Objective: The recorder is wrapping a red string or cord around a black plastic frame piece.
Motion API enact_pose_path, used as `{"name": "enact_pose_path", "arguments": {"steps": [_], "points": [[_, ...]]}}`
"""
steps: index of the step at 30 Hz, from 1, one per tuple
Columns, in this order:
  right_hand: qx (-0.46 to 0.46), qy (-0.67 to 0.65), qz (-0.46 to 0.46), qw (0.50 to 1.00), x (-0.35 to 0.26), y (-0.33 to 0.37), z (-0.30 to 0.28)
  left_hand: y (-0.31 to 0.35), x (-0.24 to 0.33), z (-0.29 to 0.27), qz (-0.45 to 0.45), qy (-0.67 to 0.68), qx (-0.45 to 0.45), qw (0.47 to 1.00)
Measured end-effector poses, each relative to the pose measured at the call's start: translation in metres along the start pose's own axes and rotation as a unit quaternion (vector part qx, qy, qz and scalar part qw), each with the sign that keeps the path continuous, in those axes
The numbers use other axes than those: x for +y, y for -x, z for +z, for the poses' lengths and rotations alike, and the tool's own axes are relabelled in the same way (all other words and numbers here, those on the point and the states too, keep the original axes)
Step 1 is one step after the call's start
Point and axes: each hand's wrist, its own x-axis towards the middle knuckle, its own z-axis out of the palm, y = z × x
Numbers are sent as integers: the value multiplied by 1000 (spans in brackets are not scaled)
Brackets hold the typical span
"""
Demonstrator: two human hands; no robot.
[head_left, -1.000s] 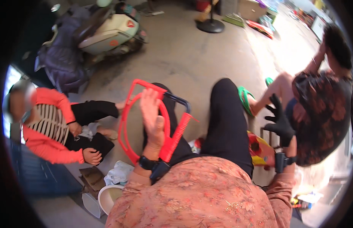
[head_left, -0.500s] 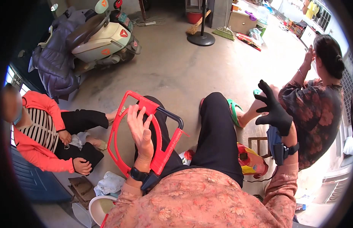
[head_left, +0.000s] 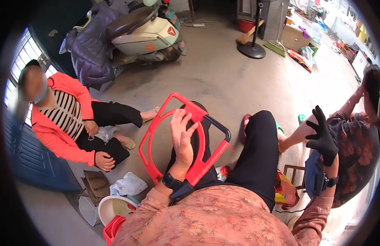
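Note:
My left hand (head_left: 182, 143) is bare and raised above my left thigh, its fingers stretched and apart. Directly behind it lies a red plastic frame (head_left: 208, 164) with a curved ring, a toothed straight strip and a black tubular side; whether the hand touches it I cannot tell. My right hand (head_left: 324, 139), in a black glove, is held up at the right with spread fingers and nothing in it. Dark bands with small boxes sit on both my wrists. A red and yellow bag (head_left: 286, 190) stands beside my right thigh.
A person in a coral jacket (head_left: 71, 92) sits at the left; another in a dark floral top (head_left: 349, 164) sits close beyond my right hand. A white basin (head_left: 106, 211) and white plastic bag (head_left: 127, 184) are by my left elbow. A scooter (head_left: 141, 37) stands at the back.
The view has swung to the left, so most things sit farther right in it. Both my hands keep nearly the same open pose. The red frame stays behind my left hand.

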Motion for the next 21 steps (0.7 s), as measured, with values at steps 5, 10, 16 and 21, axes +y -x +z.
{"name": "enact_pose_path", "arguments": {"steps": [5, 10, 16, 21], "points": [[-19, 47, -117, 992, 11, -6, 5, 0, 1, -1, 1, -17, 14, 1000], [-64, 45, -106, 991, -26, -3, 26, 0, -2, -3, -7, -17, 9, 1000], [-125, -1, -163, 979, -48, -5, 43, 1, -2, -2, 2, -56, -10, 998], [-174, -1, -127, 976, -34, -23, 47, 0, 2, -2, -7, -90, 14, 996]]}}
